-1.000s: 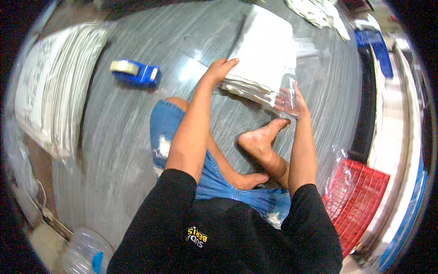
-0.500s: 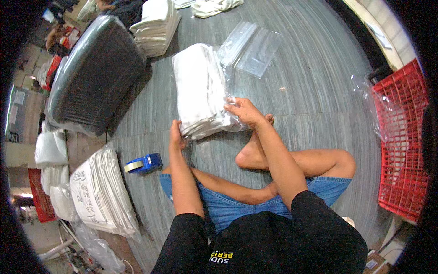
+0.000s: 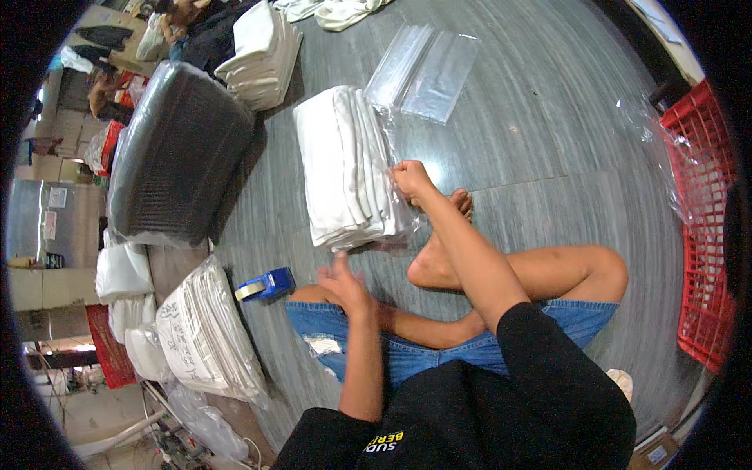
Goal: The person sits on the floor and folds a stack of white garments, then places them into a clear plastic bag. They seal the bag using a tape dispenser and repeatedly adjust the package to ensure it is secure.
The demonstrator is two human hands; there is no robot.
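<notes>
White cloth stack (image 3: 341, 168) on grey floor (image 3: 540, 141).
Right hand (image 3: 410, 182), three o'clock of it, pinches clear plastic (image 3: 405, 222); left hand (image 3: 343, 285), six o'clock, blurred, seemingly empty.

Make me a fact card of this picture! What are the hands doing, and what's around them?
Left hand: open, blurred, near the lower end of the folded white cloths
Right hand: pinching clear plastic at the cloths' right side
Left side: blue tape dispenser
Farther off: flat clear plastic pieces
Far right: red basket

left hand (image 3: 342, 283) | off the white cloth stack (image 3: 337, 168) | drawn back near the left knee (image 3: 308, 294)
</notes>
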